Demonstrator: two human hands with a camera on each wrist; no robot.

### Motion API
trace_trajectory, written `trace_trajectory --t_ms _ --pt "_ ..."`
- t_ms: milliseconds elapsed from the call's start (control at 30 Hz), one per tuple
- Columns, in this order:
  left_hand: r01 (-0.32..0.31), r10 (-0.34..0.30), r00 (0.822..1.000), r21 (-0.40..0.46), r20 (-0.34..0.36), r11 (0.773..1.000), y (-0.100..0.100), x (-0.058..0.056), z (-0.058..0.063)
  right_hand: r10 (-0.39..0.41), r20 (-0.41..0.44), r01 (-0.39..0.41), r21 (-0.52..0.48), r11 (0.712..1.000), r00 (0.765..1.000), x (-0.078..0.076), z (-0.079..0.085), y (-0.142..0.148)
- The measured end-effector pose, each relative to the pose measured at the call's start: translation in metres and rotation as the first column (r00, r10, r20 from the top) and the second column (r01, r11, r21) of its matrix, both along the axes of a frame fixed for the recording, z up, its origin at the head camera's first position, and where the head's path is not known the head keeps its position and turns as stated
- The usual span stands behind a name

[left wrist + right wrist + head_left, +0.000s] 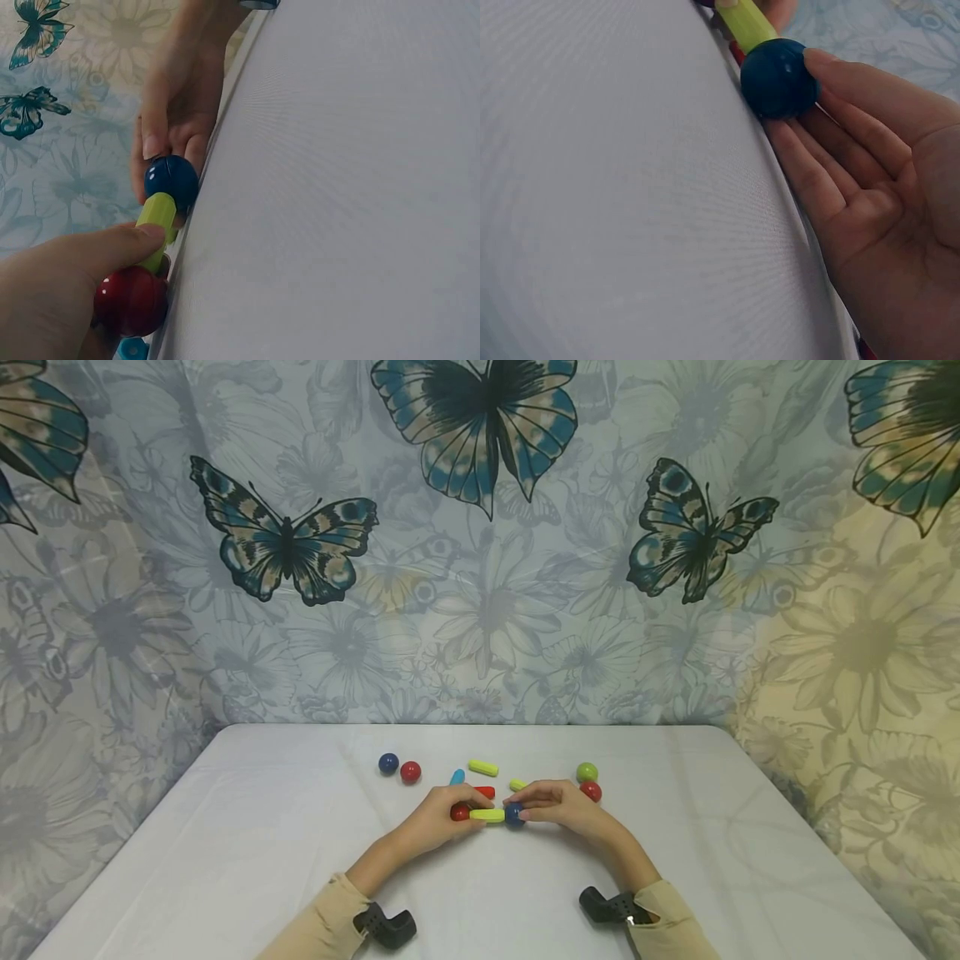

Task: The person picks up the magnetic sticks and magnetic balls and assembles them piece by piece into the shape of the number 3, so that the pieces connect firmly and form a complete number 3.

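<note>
A yellow-green stick (487,816) lies between a red ball (460,812) and a dark blue ball (514,813), the three forming one row. My left hand (433,817) grips the stick at its red-ball end, the thumb (142,241) lying along it in the left wrist view. The red ball sits under that hand's palm side, partly hidden. With thumb and fingertips, my right hand (568,807) pinches the blue ball from the other end. In the right wrist view the blue ball (780,79) meets the stick's end (748,24).
Just beyond the hands lie a blue stick (457,776), a red stick (485,792) and two more yellow-green sticks (483,767). A blue ball (388,764) and a red ball (410,772) stand back left; a green ball (587,772) and another red ball (591,791) are right.
</note>
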State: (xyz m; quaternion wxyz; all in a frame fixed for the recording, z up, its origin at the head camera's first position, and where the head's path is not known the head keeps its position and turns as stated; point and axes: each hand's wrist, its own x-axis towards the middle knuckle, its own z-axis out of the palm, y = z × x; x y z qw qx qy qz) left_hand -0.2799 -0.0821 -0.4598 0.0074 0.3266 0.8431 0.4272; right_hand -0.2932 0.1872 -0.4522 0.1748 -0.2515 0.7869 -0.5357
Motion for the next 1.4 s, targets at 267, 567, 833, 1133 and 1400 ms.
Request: trace_trajectory --t_ms 267,567,833,1133,1400 --pt "0.002 -0.002 1.000 0.006 -0.027 1.000 0.000 -0.001 -0.002 -0.065 -0.045 0.064 -0.019 0.998 0.997 0.001 0.001 -0.001" --pt "0.003 -0.003 1.000 0.006 -0.007 1.000 0.000 -0.001 -0.001 -0.324 -0.136 0.305 -0.143 0.942 0.936 0.001 0.007 -0.002" --pt "0.007 -0.007 1.000 0.007 0.005 1.000 0.000 0.000 -0.001 -0.376 -0.151 0.354 -0.154 0.923 0.914 0.000 0.004 -0.004" --pt "0.007 -0.007 1.000 0.018 0.003 1.000 0.000 -0.001 -0.002 -0.394 -0.136 0.383 -0.102 0.918 0.909 0.000 0.000 -0.008" --pt "0.004 -0.004 1.000 0.017 0.012 1.000 0.000 -0.001 -0.003 -0.388 -0.164 0.378 -0.087 0.922 0.907 0.000 -0.003 -0.008"
